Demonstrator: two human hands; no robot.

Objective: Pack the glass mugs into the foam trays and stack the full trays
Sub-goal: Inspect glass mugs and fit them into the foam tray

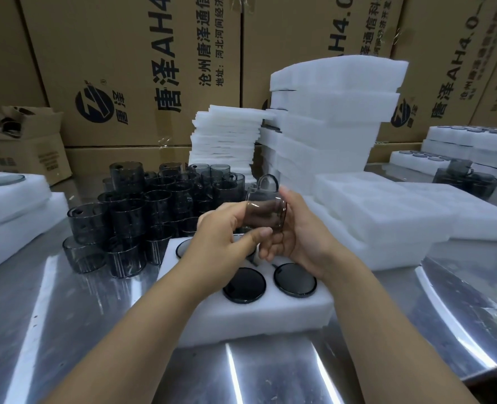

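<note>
Mug [266, 212] sits in grip of left hand [226, 228] and right hand [296, 231] above foam tray [256, 319] holding packed mugs [243, 284].

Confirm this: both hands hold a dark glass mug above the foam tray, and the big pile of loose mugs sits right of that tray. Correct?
Not quite. The head view shows the left hand and right hand holding the mug above the tray, but the big pile of loose mugs sits left of that tray, not right.
</note>
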